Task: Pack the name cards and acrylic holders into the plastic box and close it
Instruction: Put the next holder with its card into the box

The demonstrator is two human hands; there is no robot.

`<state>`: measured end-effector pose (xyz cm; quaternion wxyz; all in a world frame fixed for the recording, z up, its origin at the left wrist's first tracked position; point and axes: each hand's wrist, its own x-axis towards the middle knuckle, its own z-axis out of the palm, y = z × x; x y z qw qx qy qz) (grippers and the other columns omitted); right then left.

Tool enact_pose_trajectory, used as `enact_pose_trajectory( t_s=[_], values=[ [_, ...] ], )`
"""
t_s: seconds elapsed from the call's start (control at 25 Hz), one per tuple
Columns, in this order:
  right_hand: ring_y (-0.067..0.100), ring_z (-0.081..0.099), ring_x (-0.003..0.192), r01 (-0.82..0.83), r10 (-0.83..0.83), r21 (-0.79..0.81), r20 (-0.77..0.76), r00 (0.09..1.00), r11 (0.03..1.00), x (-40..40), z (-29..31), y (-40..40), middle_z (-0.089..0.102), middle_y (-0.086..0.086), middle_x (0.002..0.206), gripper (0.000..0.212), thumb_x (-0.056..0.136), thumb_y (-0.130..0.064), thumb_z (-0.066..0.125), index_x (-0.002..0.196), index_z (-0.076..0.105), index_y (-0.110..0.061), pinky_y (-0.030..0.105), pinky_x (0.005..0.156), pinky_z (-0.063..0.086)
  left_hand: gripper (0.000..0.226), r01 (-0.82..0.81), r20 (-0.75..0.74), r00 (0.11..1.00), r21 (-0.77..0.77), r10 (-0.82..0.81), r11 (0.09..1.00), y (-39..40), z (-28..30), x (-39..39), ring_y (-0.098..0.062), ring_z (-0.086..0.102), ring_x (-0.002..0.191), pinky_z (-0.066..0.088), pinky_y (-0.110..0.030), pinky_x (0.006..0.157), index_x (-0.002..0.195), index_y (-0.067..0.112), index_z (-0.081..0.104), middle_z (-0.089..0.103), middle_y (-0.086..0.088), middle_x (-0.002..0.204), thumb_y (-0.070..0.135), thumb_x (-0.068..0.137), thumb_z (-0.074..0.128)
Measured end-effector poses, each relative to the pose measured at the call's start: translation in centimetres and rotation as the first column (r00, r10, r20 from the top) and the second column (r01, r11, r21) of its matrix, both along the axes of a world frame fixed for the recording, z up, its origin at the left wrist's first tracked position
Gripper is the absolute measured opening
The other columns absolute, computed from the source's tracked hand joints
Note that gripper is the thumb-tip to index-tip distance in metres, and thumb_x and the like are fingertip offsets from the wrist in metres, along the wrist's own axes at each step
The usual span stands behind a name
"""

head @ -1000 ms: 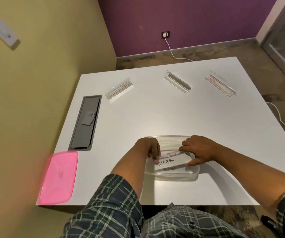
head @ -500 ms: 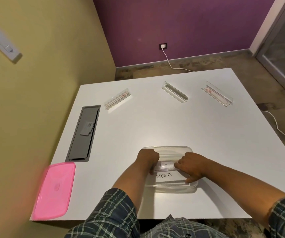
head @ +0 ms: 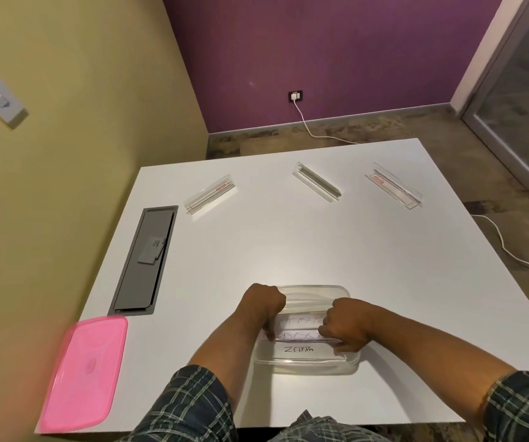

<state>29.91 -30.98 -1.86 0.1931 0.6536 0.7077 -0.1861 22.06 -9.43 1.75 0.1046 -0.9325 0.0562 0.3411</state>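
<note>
A clear plastic box (head: 307, 366) sits near the table's front edge. Inside it lie white name cards; one reads ZEBRA (head: 298, 349). My left hand (head: 264, 303) and my right hand (head: 347, 325) are inside the box, each pinching one end of an acrylic holder (head: 301, 334) with a card in it. Three more acrylic holders lie at the far side of the table: left (head: 210, 194), middle (head: 316, 186), right (head: 394, 189). The pink lid (head: 86, 371) lies at the front left corner.
The white table (head: 288, 244) has a grey cable hatch (head: 143, 260) set in its left side. A yellow wall stands close on the left. A white cable (head: 512, 250) runs over the floor to the right.
The head has tilted up, so the box sits lower in view. Both hands stay in the box, holding the holder a little nearer the front, with the ZEBRA card more exposed.
</note>
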Motion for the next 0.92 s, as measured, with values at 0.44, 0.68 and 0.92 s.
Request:
enact_pose_trajectory(
  t_s=[0.44, 0.68, 0.92],
  values=[
    [0.008, 0.059, 0.057, 0.468, -0.270, 0.493, -0.421, 0.866, 0.733, 2.7, 2.8, 2.3, 0.063, -0.010, 0.066, 0.029, 0.091, -0.058, 0.058, 0.102, 0.066, -0.032, 0.025, 0.056, 0.047, 0.074, -0.453, 0.300, 0.546, -0.680, 0.782, 0.577, 2.8, 1.7, 0.9, -0.016, 0.044, 0.046, 0.032, -0.026, 0.049, 0.050, 0.013, 0.041, 0.042, 0.002, 0.043, 0.079, 0.083, 0.042],
    [0.008, 0.059, 0.056, 0.845, -0.516, 0.414, -0.668, 0.535, 0.340, 7.4, 4.4, 7.4, 0.059, -0.012, 0.056, 0.007, 0.088, -0.042, 0.071, 0.088, 0.069, -0.035, 0.027, 0.060, 0.051, 0.061, -0.519, 0.209, 0.357, -0.766, 0.910, 0.379, 9.3, 2.3, 2.0, -0.022, 0.051, 0.054, 0.038, -0.028, 0.055, 0.056, 0.014, 0.042, 0.053, 0.002, 0.051, 0.065, 0.091, 0.047],
    [0.004, 0.057, 0.060, 0.893, -0.701, 0.355, -0.562, 0.439, 0.276, 12.1, 4.0, 14.0, 0.060, -0.015, 0.059, 0.011, 0.093, -0.041, 0.065, 0.089, 0.071, -0.033, 0.025, 0.061, 0.043, 0.023, -0.603, 0.219, 0.224, -0.734, 0.950, 0.312, 16.1, 1.1, 4.1, -0.021, 0.068, 0.088, 0.056, -0.035, 0.081, 0.103, 0.023, 0.064, 0.070, 0.007, 0.086, 0.041, 0.090, 0.058]
  ],
)
